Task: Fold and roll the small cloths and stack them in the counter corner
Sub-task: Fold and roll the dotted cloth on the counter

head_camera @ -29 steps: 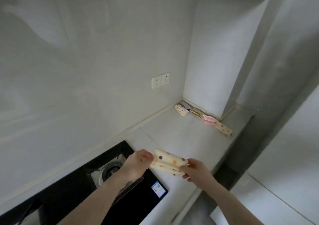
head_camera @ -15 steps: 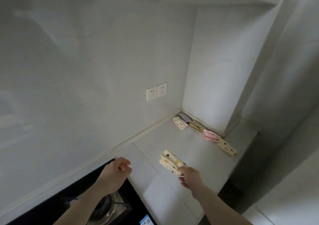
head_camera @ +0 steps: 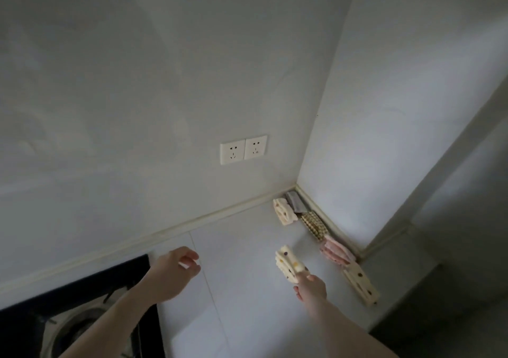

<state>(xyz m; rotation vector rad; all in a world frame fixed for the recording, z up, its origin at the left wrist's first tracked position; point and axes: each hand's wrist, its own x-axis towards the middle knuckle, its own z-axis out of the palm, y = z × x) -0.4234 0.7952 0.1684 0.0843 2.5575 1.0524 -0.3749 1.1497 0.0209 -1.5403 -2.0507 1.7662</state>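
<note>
My right hand (head_camera: 311, 287) grips a rolled cream cloth with coloured dots (head_camera: 288, 263) by its near end, holding it above the white counter (head_camera: 247, 289). My left hand (head_camera: 176, 265) hovers over the counter beside the stove, fingers loosely curled and holding nothing. Along the right wall lie several rolled cloths: a cream one (head_camera: 284, 211) and a grey one (head_camera: 296, 201) in the corner, then a checked one (head_camera: 314, 224), a pink one (head_camera: 335, 253) and a cream dotted one (head_camera: 360, 283) nearest the counter's end.
A black gas stove (head_camera: 77, 322) with a round burner fills the lower left. Two wall sockets (head_camera: 243, 149) sit above the counter. The counter ends at the right in a drop (head_camera: 412, 316) to a darker floor.
My left hand has let go of the dotted roll and drawn back to the left. My right hand has carried the roll forward toward the row of cloths by the wall.
</note>
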